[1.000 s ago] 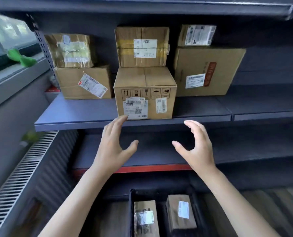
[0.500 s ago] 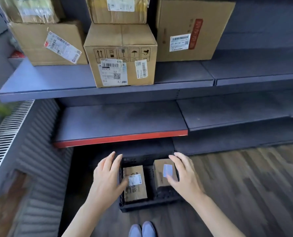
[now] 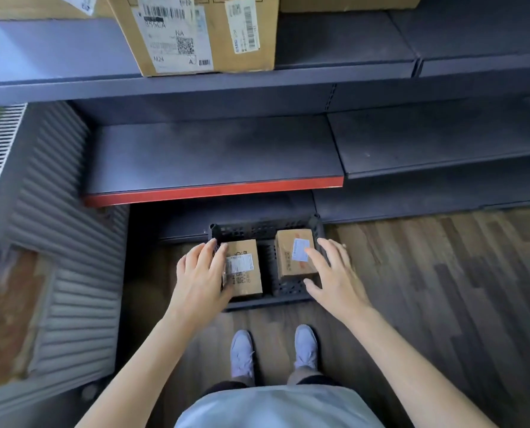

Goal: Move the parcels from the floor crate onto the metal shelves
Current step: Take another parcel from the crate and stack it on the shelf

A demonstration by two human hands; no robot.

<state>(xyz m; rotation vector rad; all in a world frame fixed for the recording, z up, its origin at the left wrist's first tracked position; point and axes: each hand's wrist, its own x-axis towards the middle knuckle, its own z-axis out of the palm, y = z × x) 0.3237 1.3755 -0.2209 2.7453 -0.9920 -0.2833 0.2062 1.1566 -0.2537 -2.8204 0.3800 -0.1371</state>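
Note:
A black perforated crate (image 3: 267, 230) stands on the wood floor under the shelves and holds two brown parcels. The left parcel (image 3: 245, 270) bears a white barcode label; the right parcel (image 3: 291, 257) has a pale blue label. My left hand (image 3: 202, 273) hovers open over the left parcel's left edge, fingers spread, partly covering the crate's rim. My right hand (image 3: 334, 273) is open over the right parcel's right side, fingertips at its label. Whether either hand touches a parcel I cannot tell. A large labelled parcel (image 3: 195, 35) sits on the upper metal shelf (image 3: 350, 75).
A lower shelf with a red front edge (image 3: 214, 191) lies bare above the crate, and a grey shelf (image 3: 436, 143) adjoins it on the right. A ribbed radiator (image 3: 56, 242) fills the left. My feet in grey shoes (image 3: 242, 353) stand just behind the crate.
The view has tilted down from the shelves to the floor. Both hands dropped from shelf height to the crate and now spread over the two parcels.

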